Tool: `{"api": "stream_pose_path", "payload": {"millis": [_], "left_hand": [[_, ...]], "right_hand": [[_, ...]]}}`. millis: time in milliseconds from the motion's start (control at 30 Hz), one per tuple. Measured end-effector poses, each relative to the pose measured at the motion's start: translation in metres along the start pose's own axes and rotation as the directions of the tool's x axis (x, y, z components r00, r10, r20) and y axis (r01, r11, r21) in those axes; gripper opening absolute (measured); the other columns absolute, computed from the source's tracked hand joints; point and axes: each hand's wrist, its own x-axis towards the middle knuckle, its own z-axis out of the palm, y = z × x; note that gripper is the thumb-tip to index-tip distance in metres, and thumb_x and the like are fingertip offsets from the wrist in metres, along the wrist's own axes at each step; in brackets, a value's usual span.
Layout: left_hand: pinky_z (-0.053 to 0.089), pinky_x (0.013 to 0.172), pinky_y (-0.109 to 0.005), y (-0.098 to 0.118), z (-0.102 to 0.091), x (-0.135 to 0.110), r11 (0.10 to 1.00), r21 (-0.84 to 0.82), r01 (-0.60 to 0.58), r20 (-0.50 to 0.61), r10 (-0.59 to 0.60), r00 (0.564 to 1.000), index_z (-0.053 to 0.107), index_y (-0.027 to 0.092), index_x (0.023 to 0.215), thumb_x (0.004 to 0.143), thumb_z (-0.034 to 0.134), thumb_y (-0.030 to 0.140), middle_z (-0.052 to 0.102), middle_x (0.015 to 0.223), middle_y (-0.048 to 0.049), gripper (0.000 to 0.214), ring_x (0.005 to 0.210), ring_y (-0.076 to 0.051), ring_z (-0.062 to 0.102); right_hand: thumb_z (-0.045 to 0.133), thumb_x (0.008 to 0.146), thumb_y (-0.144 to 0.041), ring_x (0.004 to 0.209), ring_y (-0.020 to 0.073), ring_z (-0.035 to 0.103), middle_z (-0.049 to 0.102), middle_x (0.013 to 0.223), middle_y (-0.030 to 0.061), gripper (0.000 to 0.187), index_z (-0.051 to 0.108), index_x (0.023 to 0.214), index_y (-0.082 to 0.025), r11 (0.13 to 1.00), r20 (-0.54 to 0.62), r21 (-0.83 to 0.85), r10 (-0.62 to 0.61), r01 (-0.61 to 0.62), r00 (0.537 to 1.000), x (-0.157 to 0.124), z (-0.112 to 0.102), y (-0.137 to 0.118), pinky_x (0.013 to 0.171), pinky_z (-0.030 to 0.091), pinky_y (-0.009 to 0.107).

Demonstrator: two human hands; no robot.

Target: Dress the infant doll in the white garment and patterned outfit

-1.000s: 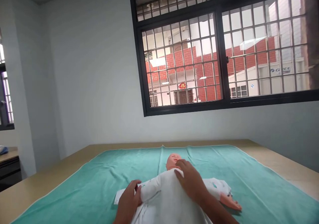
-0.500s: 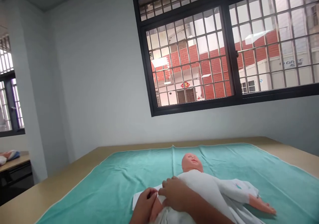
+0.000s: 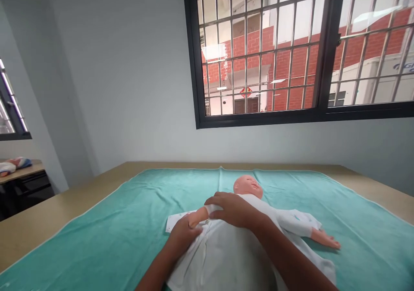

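A baby doll [image 3: 248, 185] lies on its back on a green cloth [image 3: 136, 222], head toward the wall, wearing white clothing [image 3: 226, 252]. My left hand [image 3: 183, 237] is closed around the hand end of the doll's arm [image 3: 199, 216] at the left. With fingers curled, my right hand [image 3: 234, 210] grips the white sleeve [image 3: 211, 209] farther up that same arm. Beneath the arm, a printed white sleeve [image 3: 174, 221] lies spread on the cloth. On the right, the doll's other arm [image 3: 325, 238] stretches out, its hand showing past a white sleeve.
The cloth covers most of a tan table [image 3: 39, 226] set against a grey wall [image 3: 129, 88]. A barred window [image 3: 258, 58] is above it. Far left, another table [image 3: 32, 170] holds a doll-like bundle [image 3: 16, 165].
The view has tipped downward and levelled. My left hand now holds the doll's arm more plainly in sight, and more of the white clothing shows between my forearms.
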Motion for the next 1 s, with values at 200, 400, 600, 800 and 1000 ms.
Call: {"api": "stream_pose_path", "payload": {"millis": [200,400,600,800,1000], "left_hand": [[0.044,0.065,-0.027,0.015,-0.010,-0.009,0.911,-0.396,0.111,-0.048,-0.141,0.989,0.062,0.017,0.077,0.076,0.058,0.038,0.064,0.070,0.0006,0.022,0.068,-0.017,0.058],[0.047,0.063,-0.027,0.042,-0.017,-0.021,0.583,-0.772,0.254,0.166,-0.201,0.965,0.058,0.017,0.078,0.075,0.067,0.038,0.065,0.071,-0.0003,0.023,0.064,-0.015,0.061],[0.049,0.077,-0.030,0.074,0.026,-0.032,0.565,-0.802,0.196,0.207,-0.046,0.977,0.062,0.018,0.099,0.073,0.072,0.040,0.071,0.090,-0.0046,0.036,0.080,-0.020,0.067],[0.051,0.085,-0.034,0.080,0.051,-0.045,0.537,-0.829,0.157,0.195,0.013,0.981,0.063,0.019,0.111,0.076,0.069,0.044,0.072,0.097,-0.0070,0.043,0.091,-0.023,0.068],[0.050,0.092,-0.035,0.071,0.052,-0.045,0.530,-0.819,0.218,0.224,-0.054,0.973,0.065,0.020,0.113,0.077,0.069,0.040,0.069,0.113,-0.0073,0.041,0.104,-0.024,0.065]], "right_hand": [[0.044,0.089,-0.054,0.093,0.0215,0.057,0.066,0.098,-0.0011,0.032,0.066,0.109,-0.041,0.999,0.024,-0.046,-0.023,0.024,0.999,0.001,0.006,0.000,0.077,0.039,0.032],[0.047,0.090,-0.043,0.088,0.0224,0.057,0.065,0.087,0.0056,0.029,0.070,0.086,-0.024,0.947,-0.134,-0.313,0.028,-0.070,0.991,0.012,0.032,0.007,0.090,0.036,0.040],[0.051,0.084,-0.023,0.097,0.0264,0.058,0.065,0.099,0.0123,0.026,0.063,0.107,-0.017,0.910,-0.142,-0.401,0.047,-0.101,0.989,0.019,0.050,0.004,0.093,0.036,0.042],[0.047,0.085,-0.029,0.092,0.0196,0.060,0.065,0.107,0.0056,0.025,0.063,0.103,-0.021,0.997,-0.129,-0.059,0.041,-0.049,0.991,-0.005,0.008,0.023,0.080,0.042,0.030],[0.036,0.089,-0.051,0.067,0.0176,0.052,0.063,0.073,0.0036,0.043,0.055,0.066,-0.020,0.853,-0.383,0.039,0.494,-0.521,0.780,-0.060,-0.023,0.101,0.060,0.035,0.029]]}}
